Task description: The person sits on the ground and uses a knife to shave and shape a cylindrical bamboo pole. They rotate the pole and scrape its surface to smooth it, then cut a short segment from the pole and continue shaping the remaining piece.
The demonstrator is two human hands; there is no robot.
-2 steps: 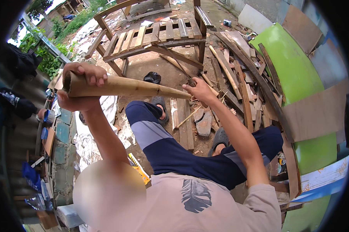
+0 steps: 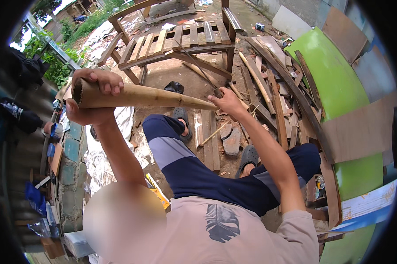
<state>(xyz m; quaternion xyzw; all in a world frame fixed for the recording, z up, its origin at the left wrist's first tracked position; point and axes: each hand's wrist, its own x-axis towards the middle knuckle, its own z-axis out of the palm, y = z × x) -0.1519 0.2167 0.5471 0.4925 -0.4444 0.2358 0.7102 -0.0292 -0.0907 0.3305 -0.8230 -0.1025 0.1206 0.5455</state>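
A long yellowish bamboo pole runs across in front of me, its wide hollow end at the left. My left hand grips that wide end, fingers over the top and thumb underneath. At the narrow end, my right hand is closed around the dark grip of a long thin tool. The tool points away and to the left, toward the bench; whether it is a blade seen edge-on I cannot tell. The right hand's fingers are next to the pole's tip and partly hide it.
A slatted wooden bench stands ahead. To the right lie wood scraps and long planks, beside green panels. Between my feet are a broken stone block and boards. A yellow-handled saw is near my left side.
My left hand and the pole's wide end have shifted very slightly. The right hand stays nearly in place with the tool.
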